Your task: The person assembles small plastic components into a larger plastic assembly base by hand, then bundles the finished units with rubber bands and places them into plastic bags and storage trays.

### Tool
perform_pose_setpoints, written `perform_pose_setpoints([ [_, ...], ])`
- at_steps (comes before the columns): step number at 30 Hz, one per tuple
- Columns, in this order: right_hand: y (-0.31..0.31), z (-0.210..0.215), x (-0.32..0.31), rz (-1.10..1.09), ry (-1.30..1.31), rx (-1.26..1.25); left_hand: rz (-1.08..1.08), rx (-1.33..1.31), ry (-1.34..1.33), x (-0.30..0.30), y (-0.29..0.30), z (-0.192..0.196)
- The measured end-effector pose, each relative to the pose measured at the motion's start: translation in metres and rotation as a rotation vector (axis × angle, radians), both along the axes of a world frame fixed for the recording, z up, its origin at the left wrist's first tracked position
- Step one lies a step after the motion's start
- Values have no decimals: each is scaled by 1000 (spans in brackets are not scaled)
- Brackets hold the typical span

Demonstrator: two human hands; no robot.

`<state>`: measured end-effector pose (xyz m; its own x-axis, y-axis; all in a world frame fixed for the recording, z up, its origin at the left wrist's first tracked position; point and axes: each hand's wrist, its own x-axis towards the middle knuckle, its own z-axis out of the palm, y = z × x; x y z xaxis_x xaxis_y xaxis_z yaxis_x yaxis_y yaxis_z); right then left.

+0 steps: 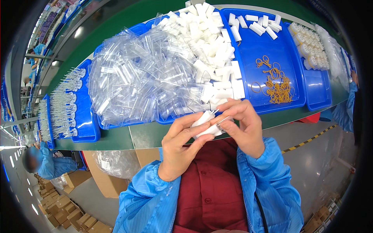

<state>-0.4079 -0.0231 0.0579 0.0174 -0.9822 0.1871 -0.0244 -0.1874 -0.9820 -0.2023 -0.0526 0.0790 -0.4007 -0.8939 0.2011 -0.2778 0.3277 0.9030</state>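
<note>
My left hand (179, 144) is closed around white plastic pieces in front of my chest. One white piece (203, 119) points up and away, with a thin pale tip at its far end. Another white piece (213, 130) lies beneath it, its right end at my other hand. My right hand (247, 127) has its thumb and fingers closed at that end, on what looks like a clear plastic sleeve (226, 122). The fingers partly hide where the pieces meet. Just beyond my hands lie a pile of clear plastic sleeves (143, 77) and a heap of white pieces (196, 29).
A blue tray (248, 54) holds yellow rubber bands (278, 89) and several white pieces. Farther right, bundled white parts (309, 44) fill another tray. Rows of thin pale parts (64, 103) stand at left. The green table edge (143, 143) runs before me; cardboard boxes (108, 174) stand below.
</note>
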Motion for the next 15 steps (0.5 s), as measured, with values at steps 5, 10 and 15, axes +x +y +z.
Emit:
perform_pose_setpoints([
  [5,3,7,6,-62,-97,107,-54,93,77,1,1,-3],
  [10,-2,13,-12,-109,-54,100,-129,400,393,13,-5,7],
  [15,1,15,-9,-89,-121,144,-221,294,290,20,-2,-1],
])
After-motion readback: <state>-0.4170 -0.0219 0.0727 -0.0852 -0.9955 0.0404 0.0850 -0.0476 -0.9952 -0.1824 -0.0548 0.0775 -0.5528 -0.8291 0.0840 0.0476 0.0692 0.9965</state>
